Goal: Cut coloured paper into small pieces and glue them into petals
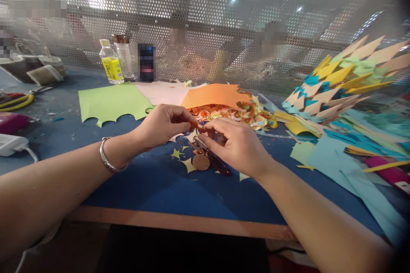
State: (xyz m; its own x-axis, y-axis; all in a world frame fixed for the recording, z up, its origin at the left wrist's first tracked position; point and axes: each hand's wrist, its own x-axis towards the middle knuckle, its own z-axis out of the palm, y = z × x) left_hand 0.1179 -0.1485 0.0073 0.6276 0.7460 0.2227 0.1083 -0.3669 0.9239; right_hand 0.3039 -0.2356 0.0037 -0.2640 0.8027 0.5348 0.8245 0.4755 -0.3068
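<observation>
We see the left hand [163,126] curled nearly closed, its thumb and fingertips pinching a small orange paper piece [194,126] just above the blue surface [153,183]. The right hand [237,145], fingers bent close together, nips the same piece from the other side. Beneath it lie a brown round disc [200,162] and a dark red tool [219,165].

Pinches a small orange paper piece [195,127] between fingers [186,120] of left hand [166,126] and right hand [236,144], over the blue table [153,185], just above a brown paper circle [201,162] and yellow star scraps [189,166].
</observation>
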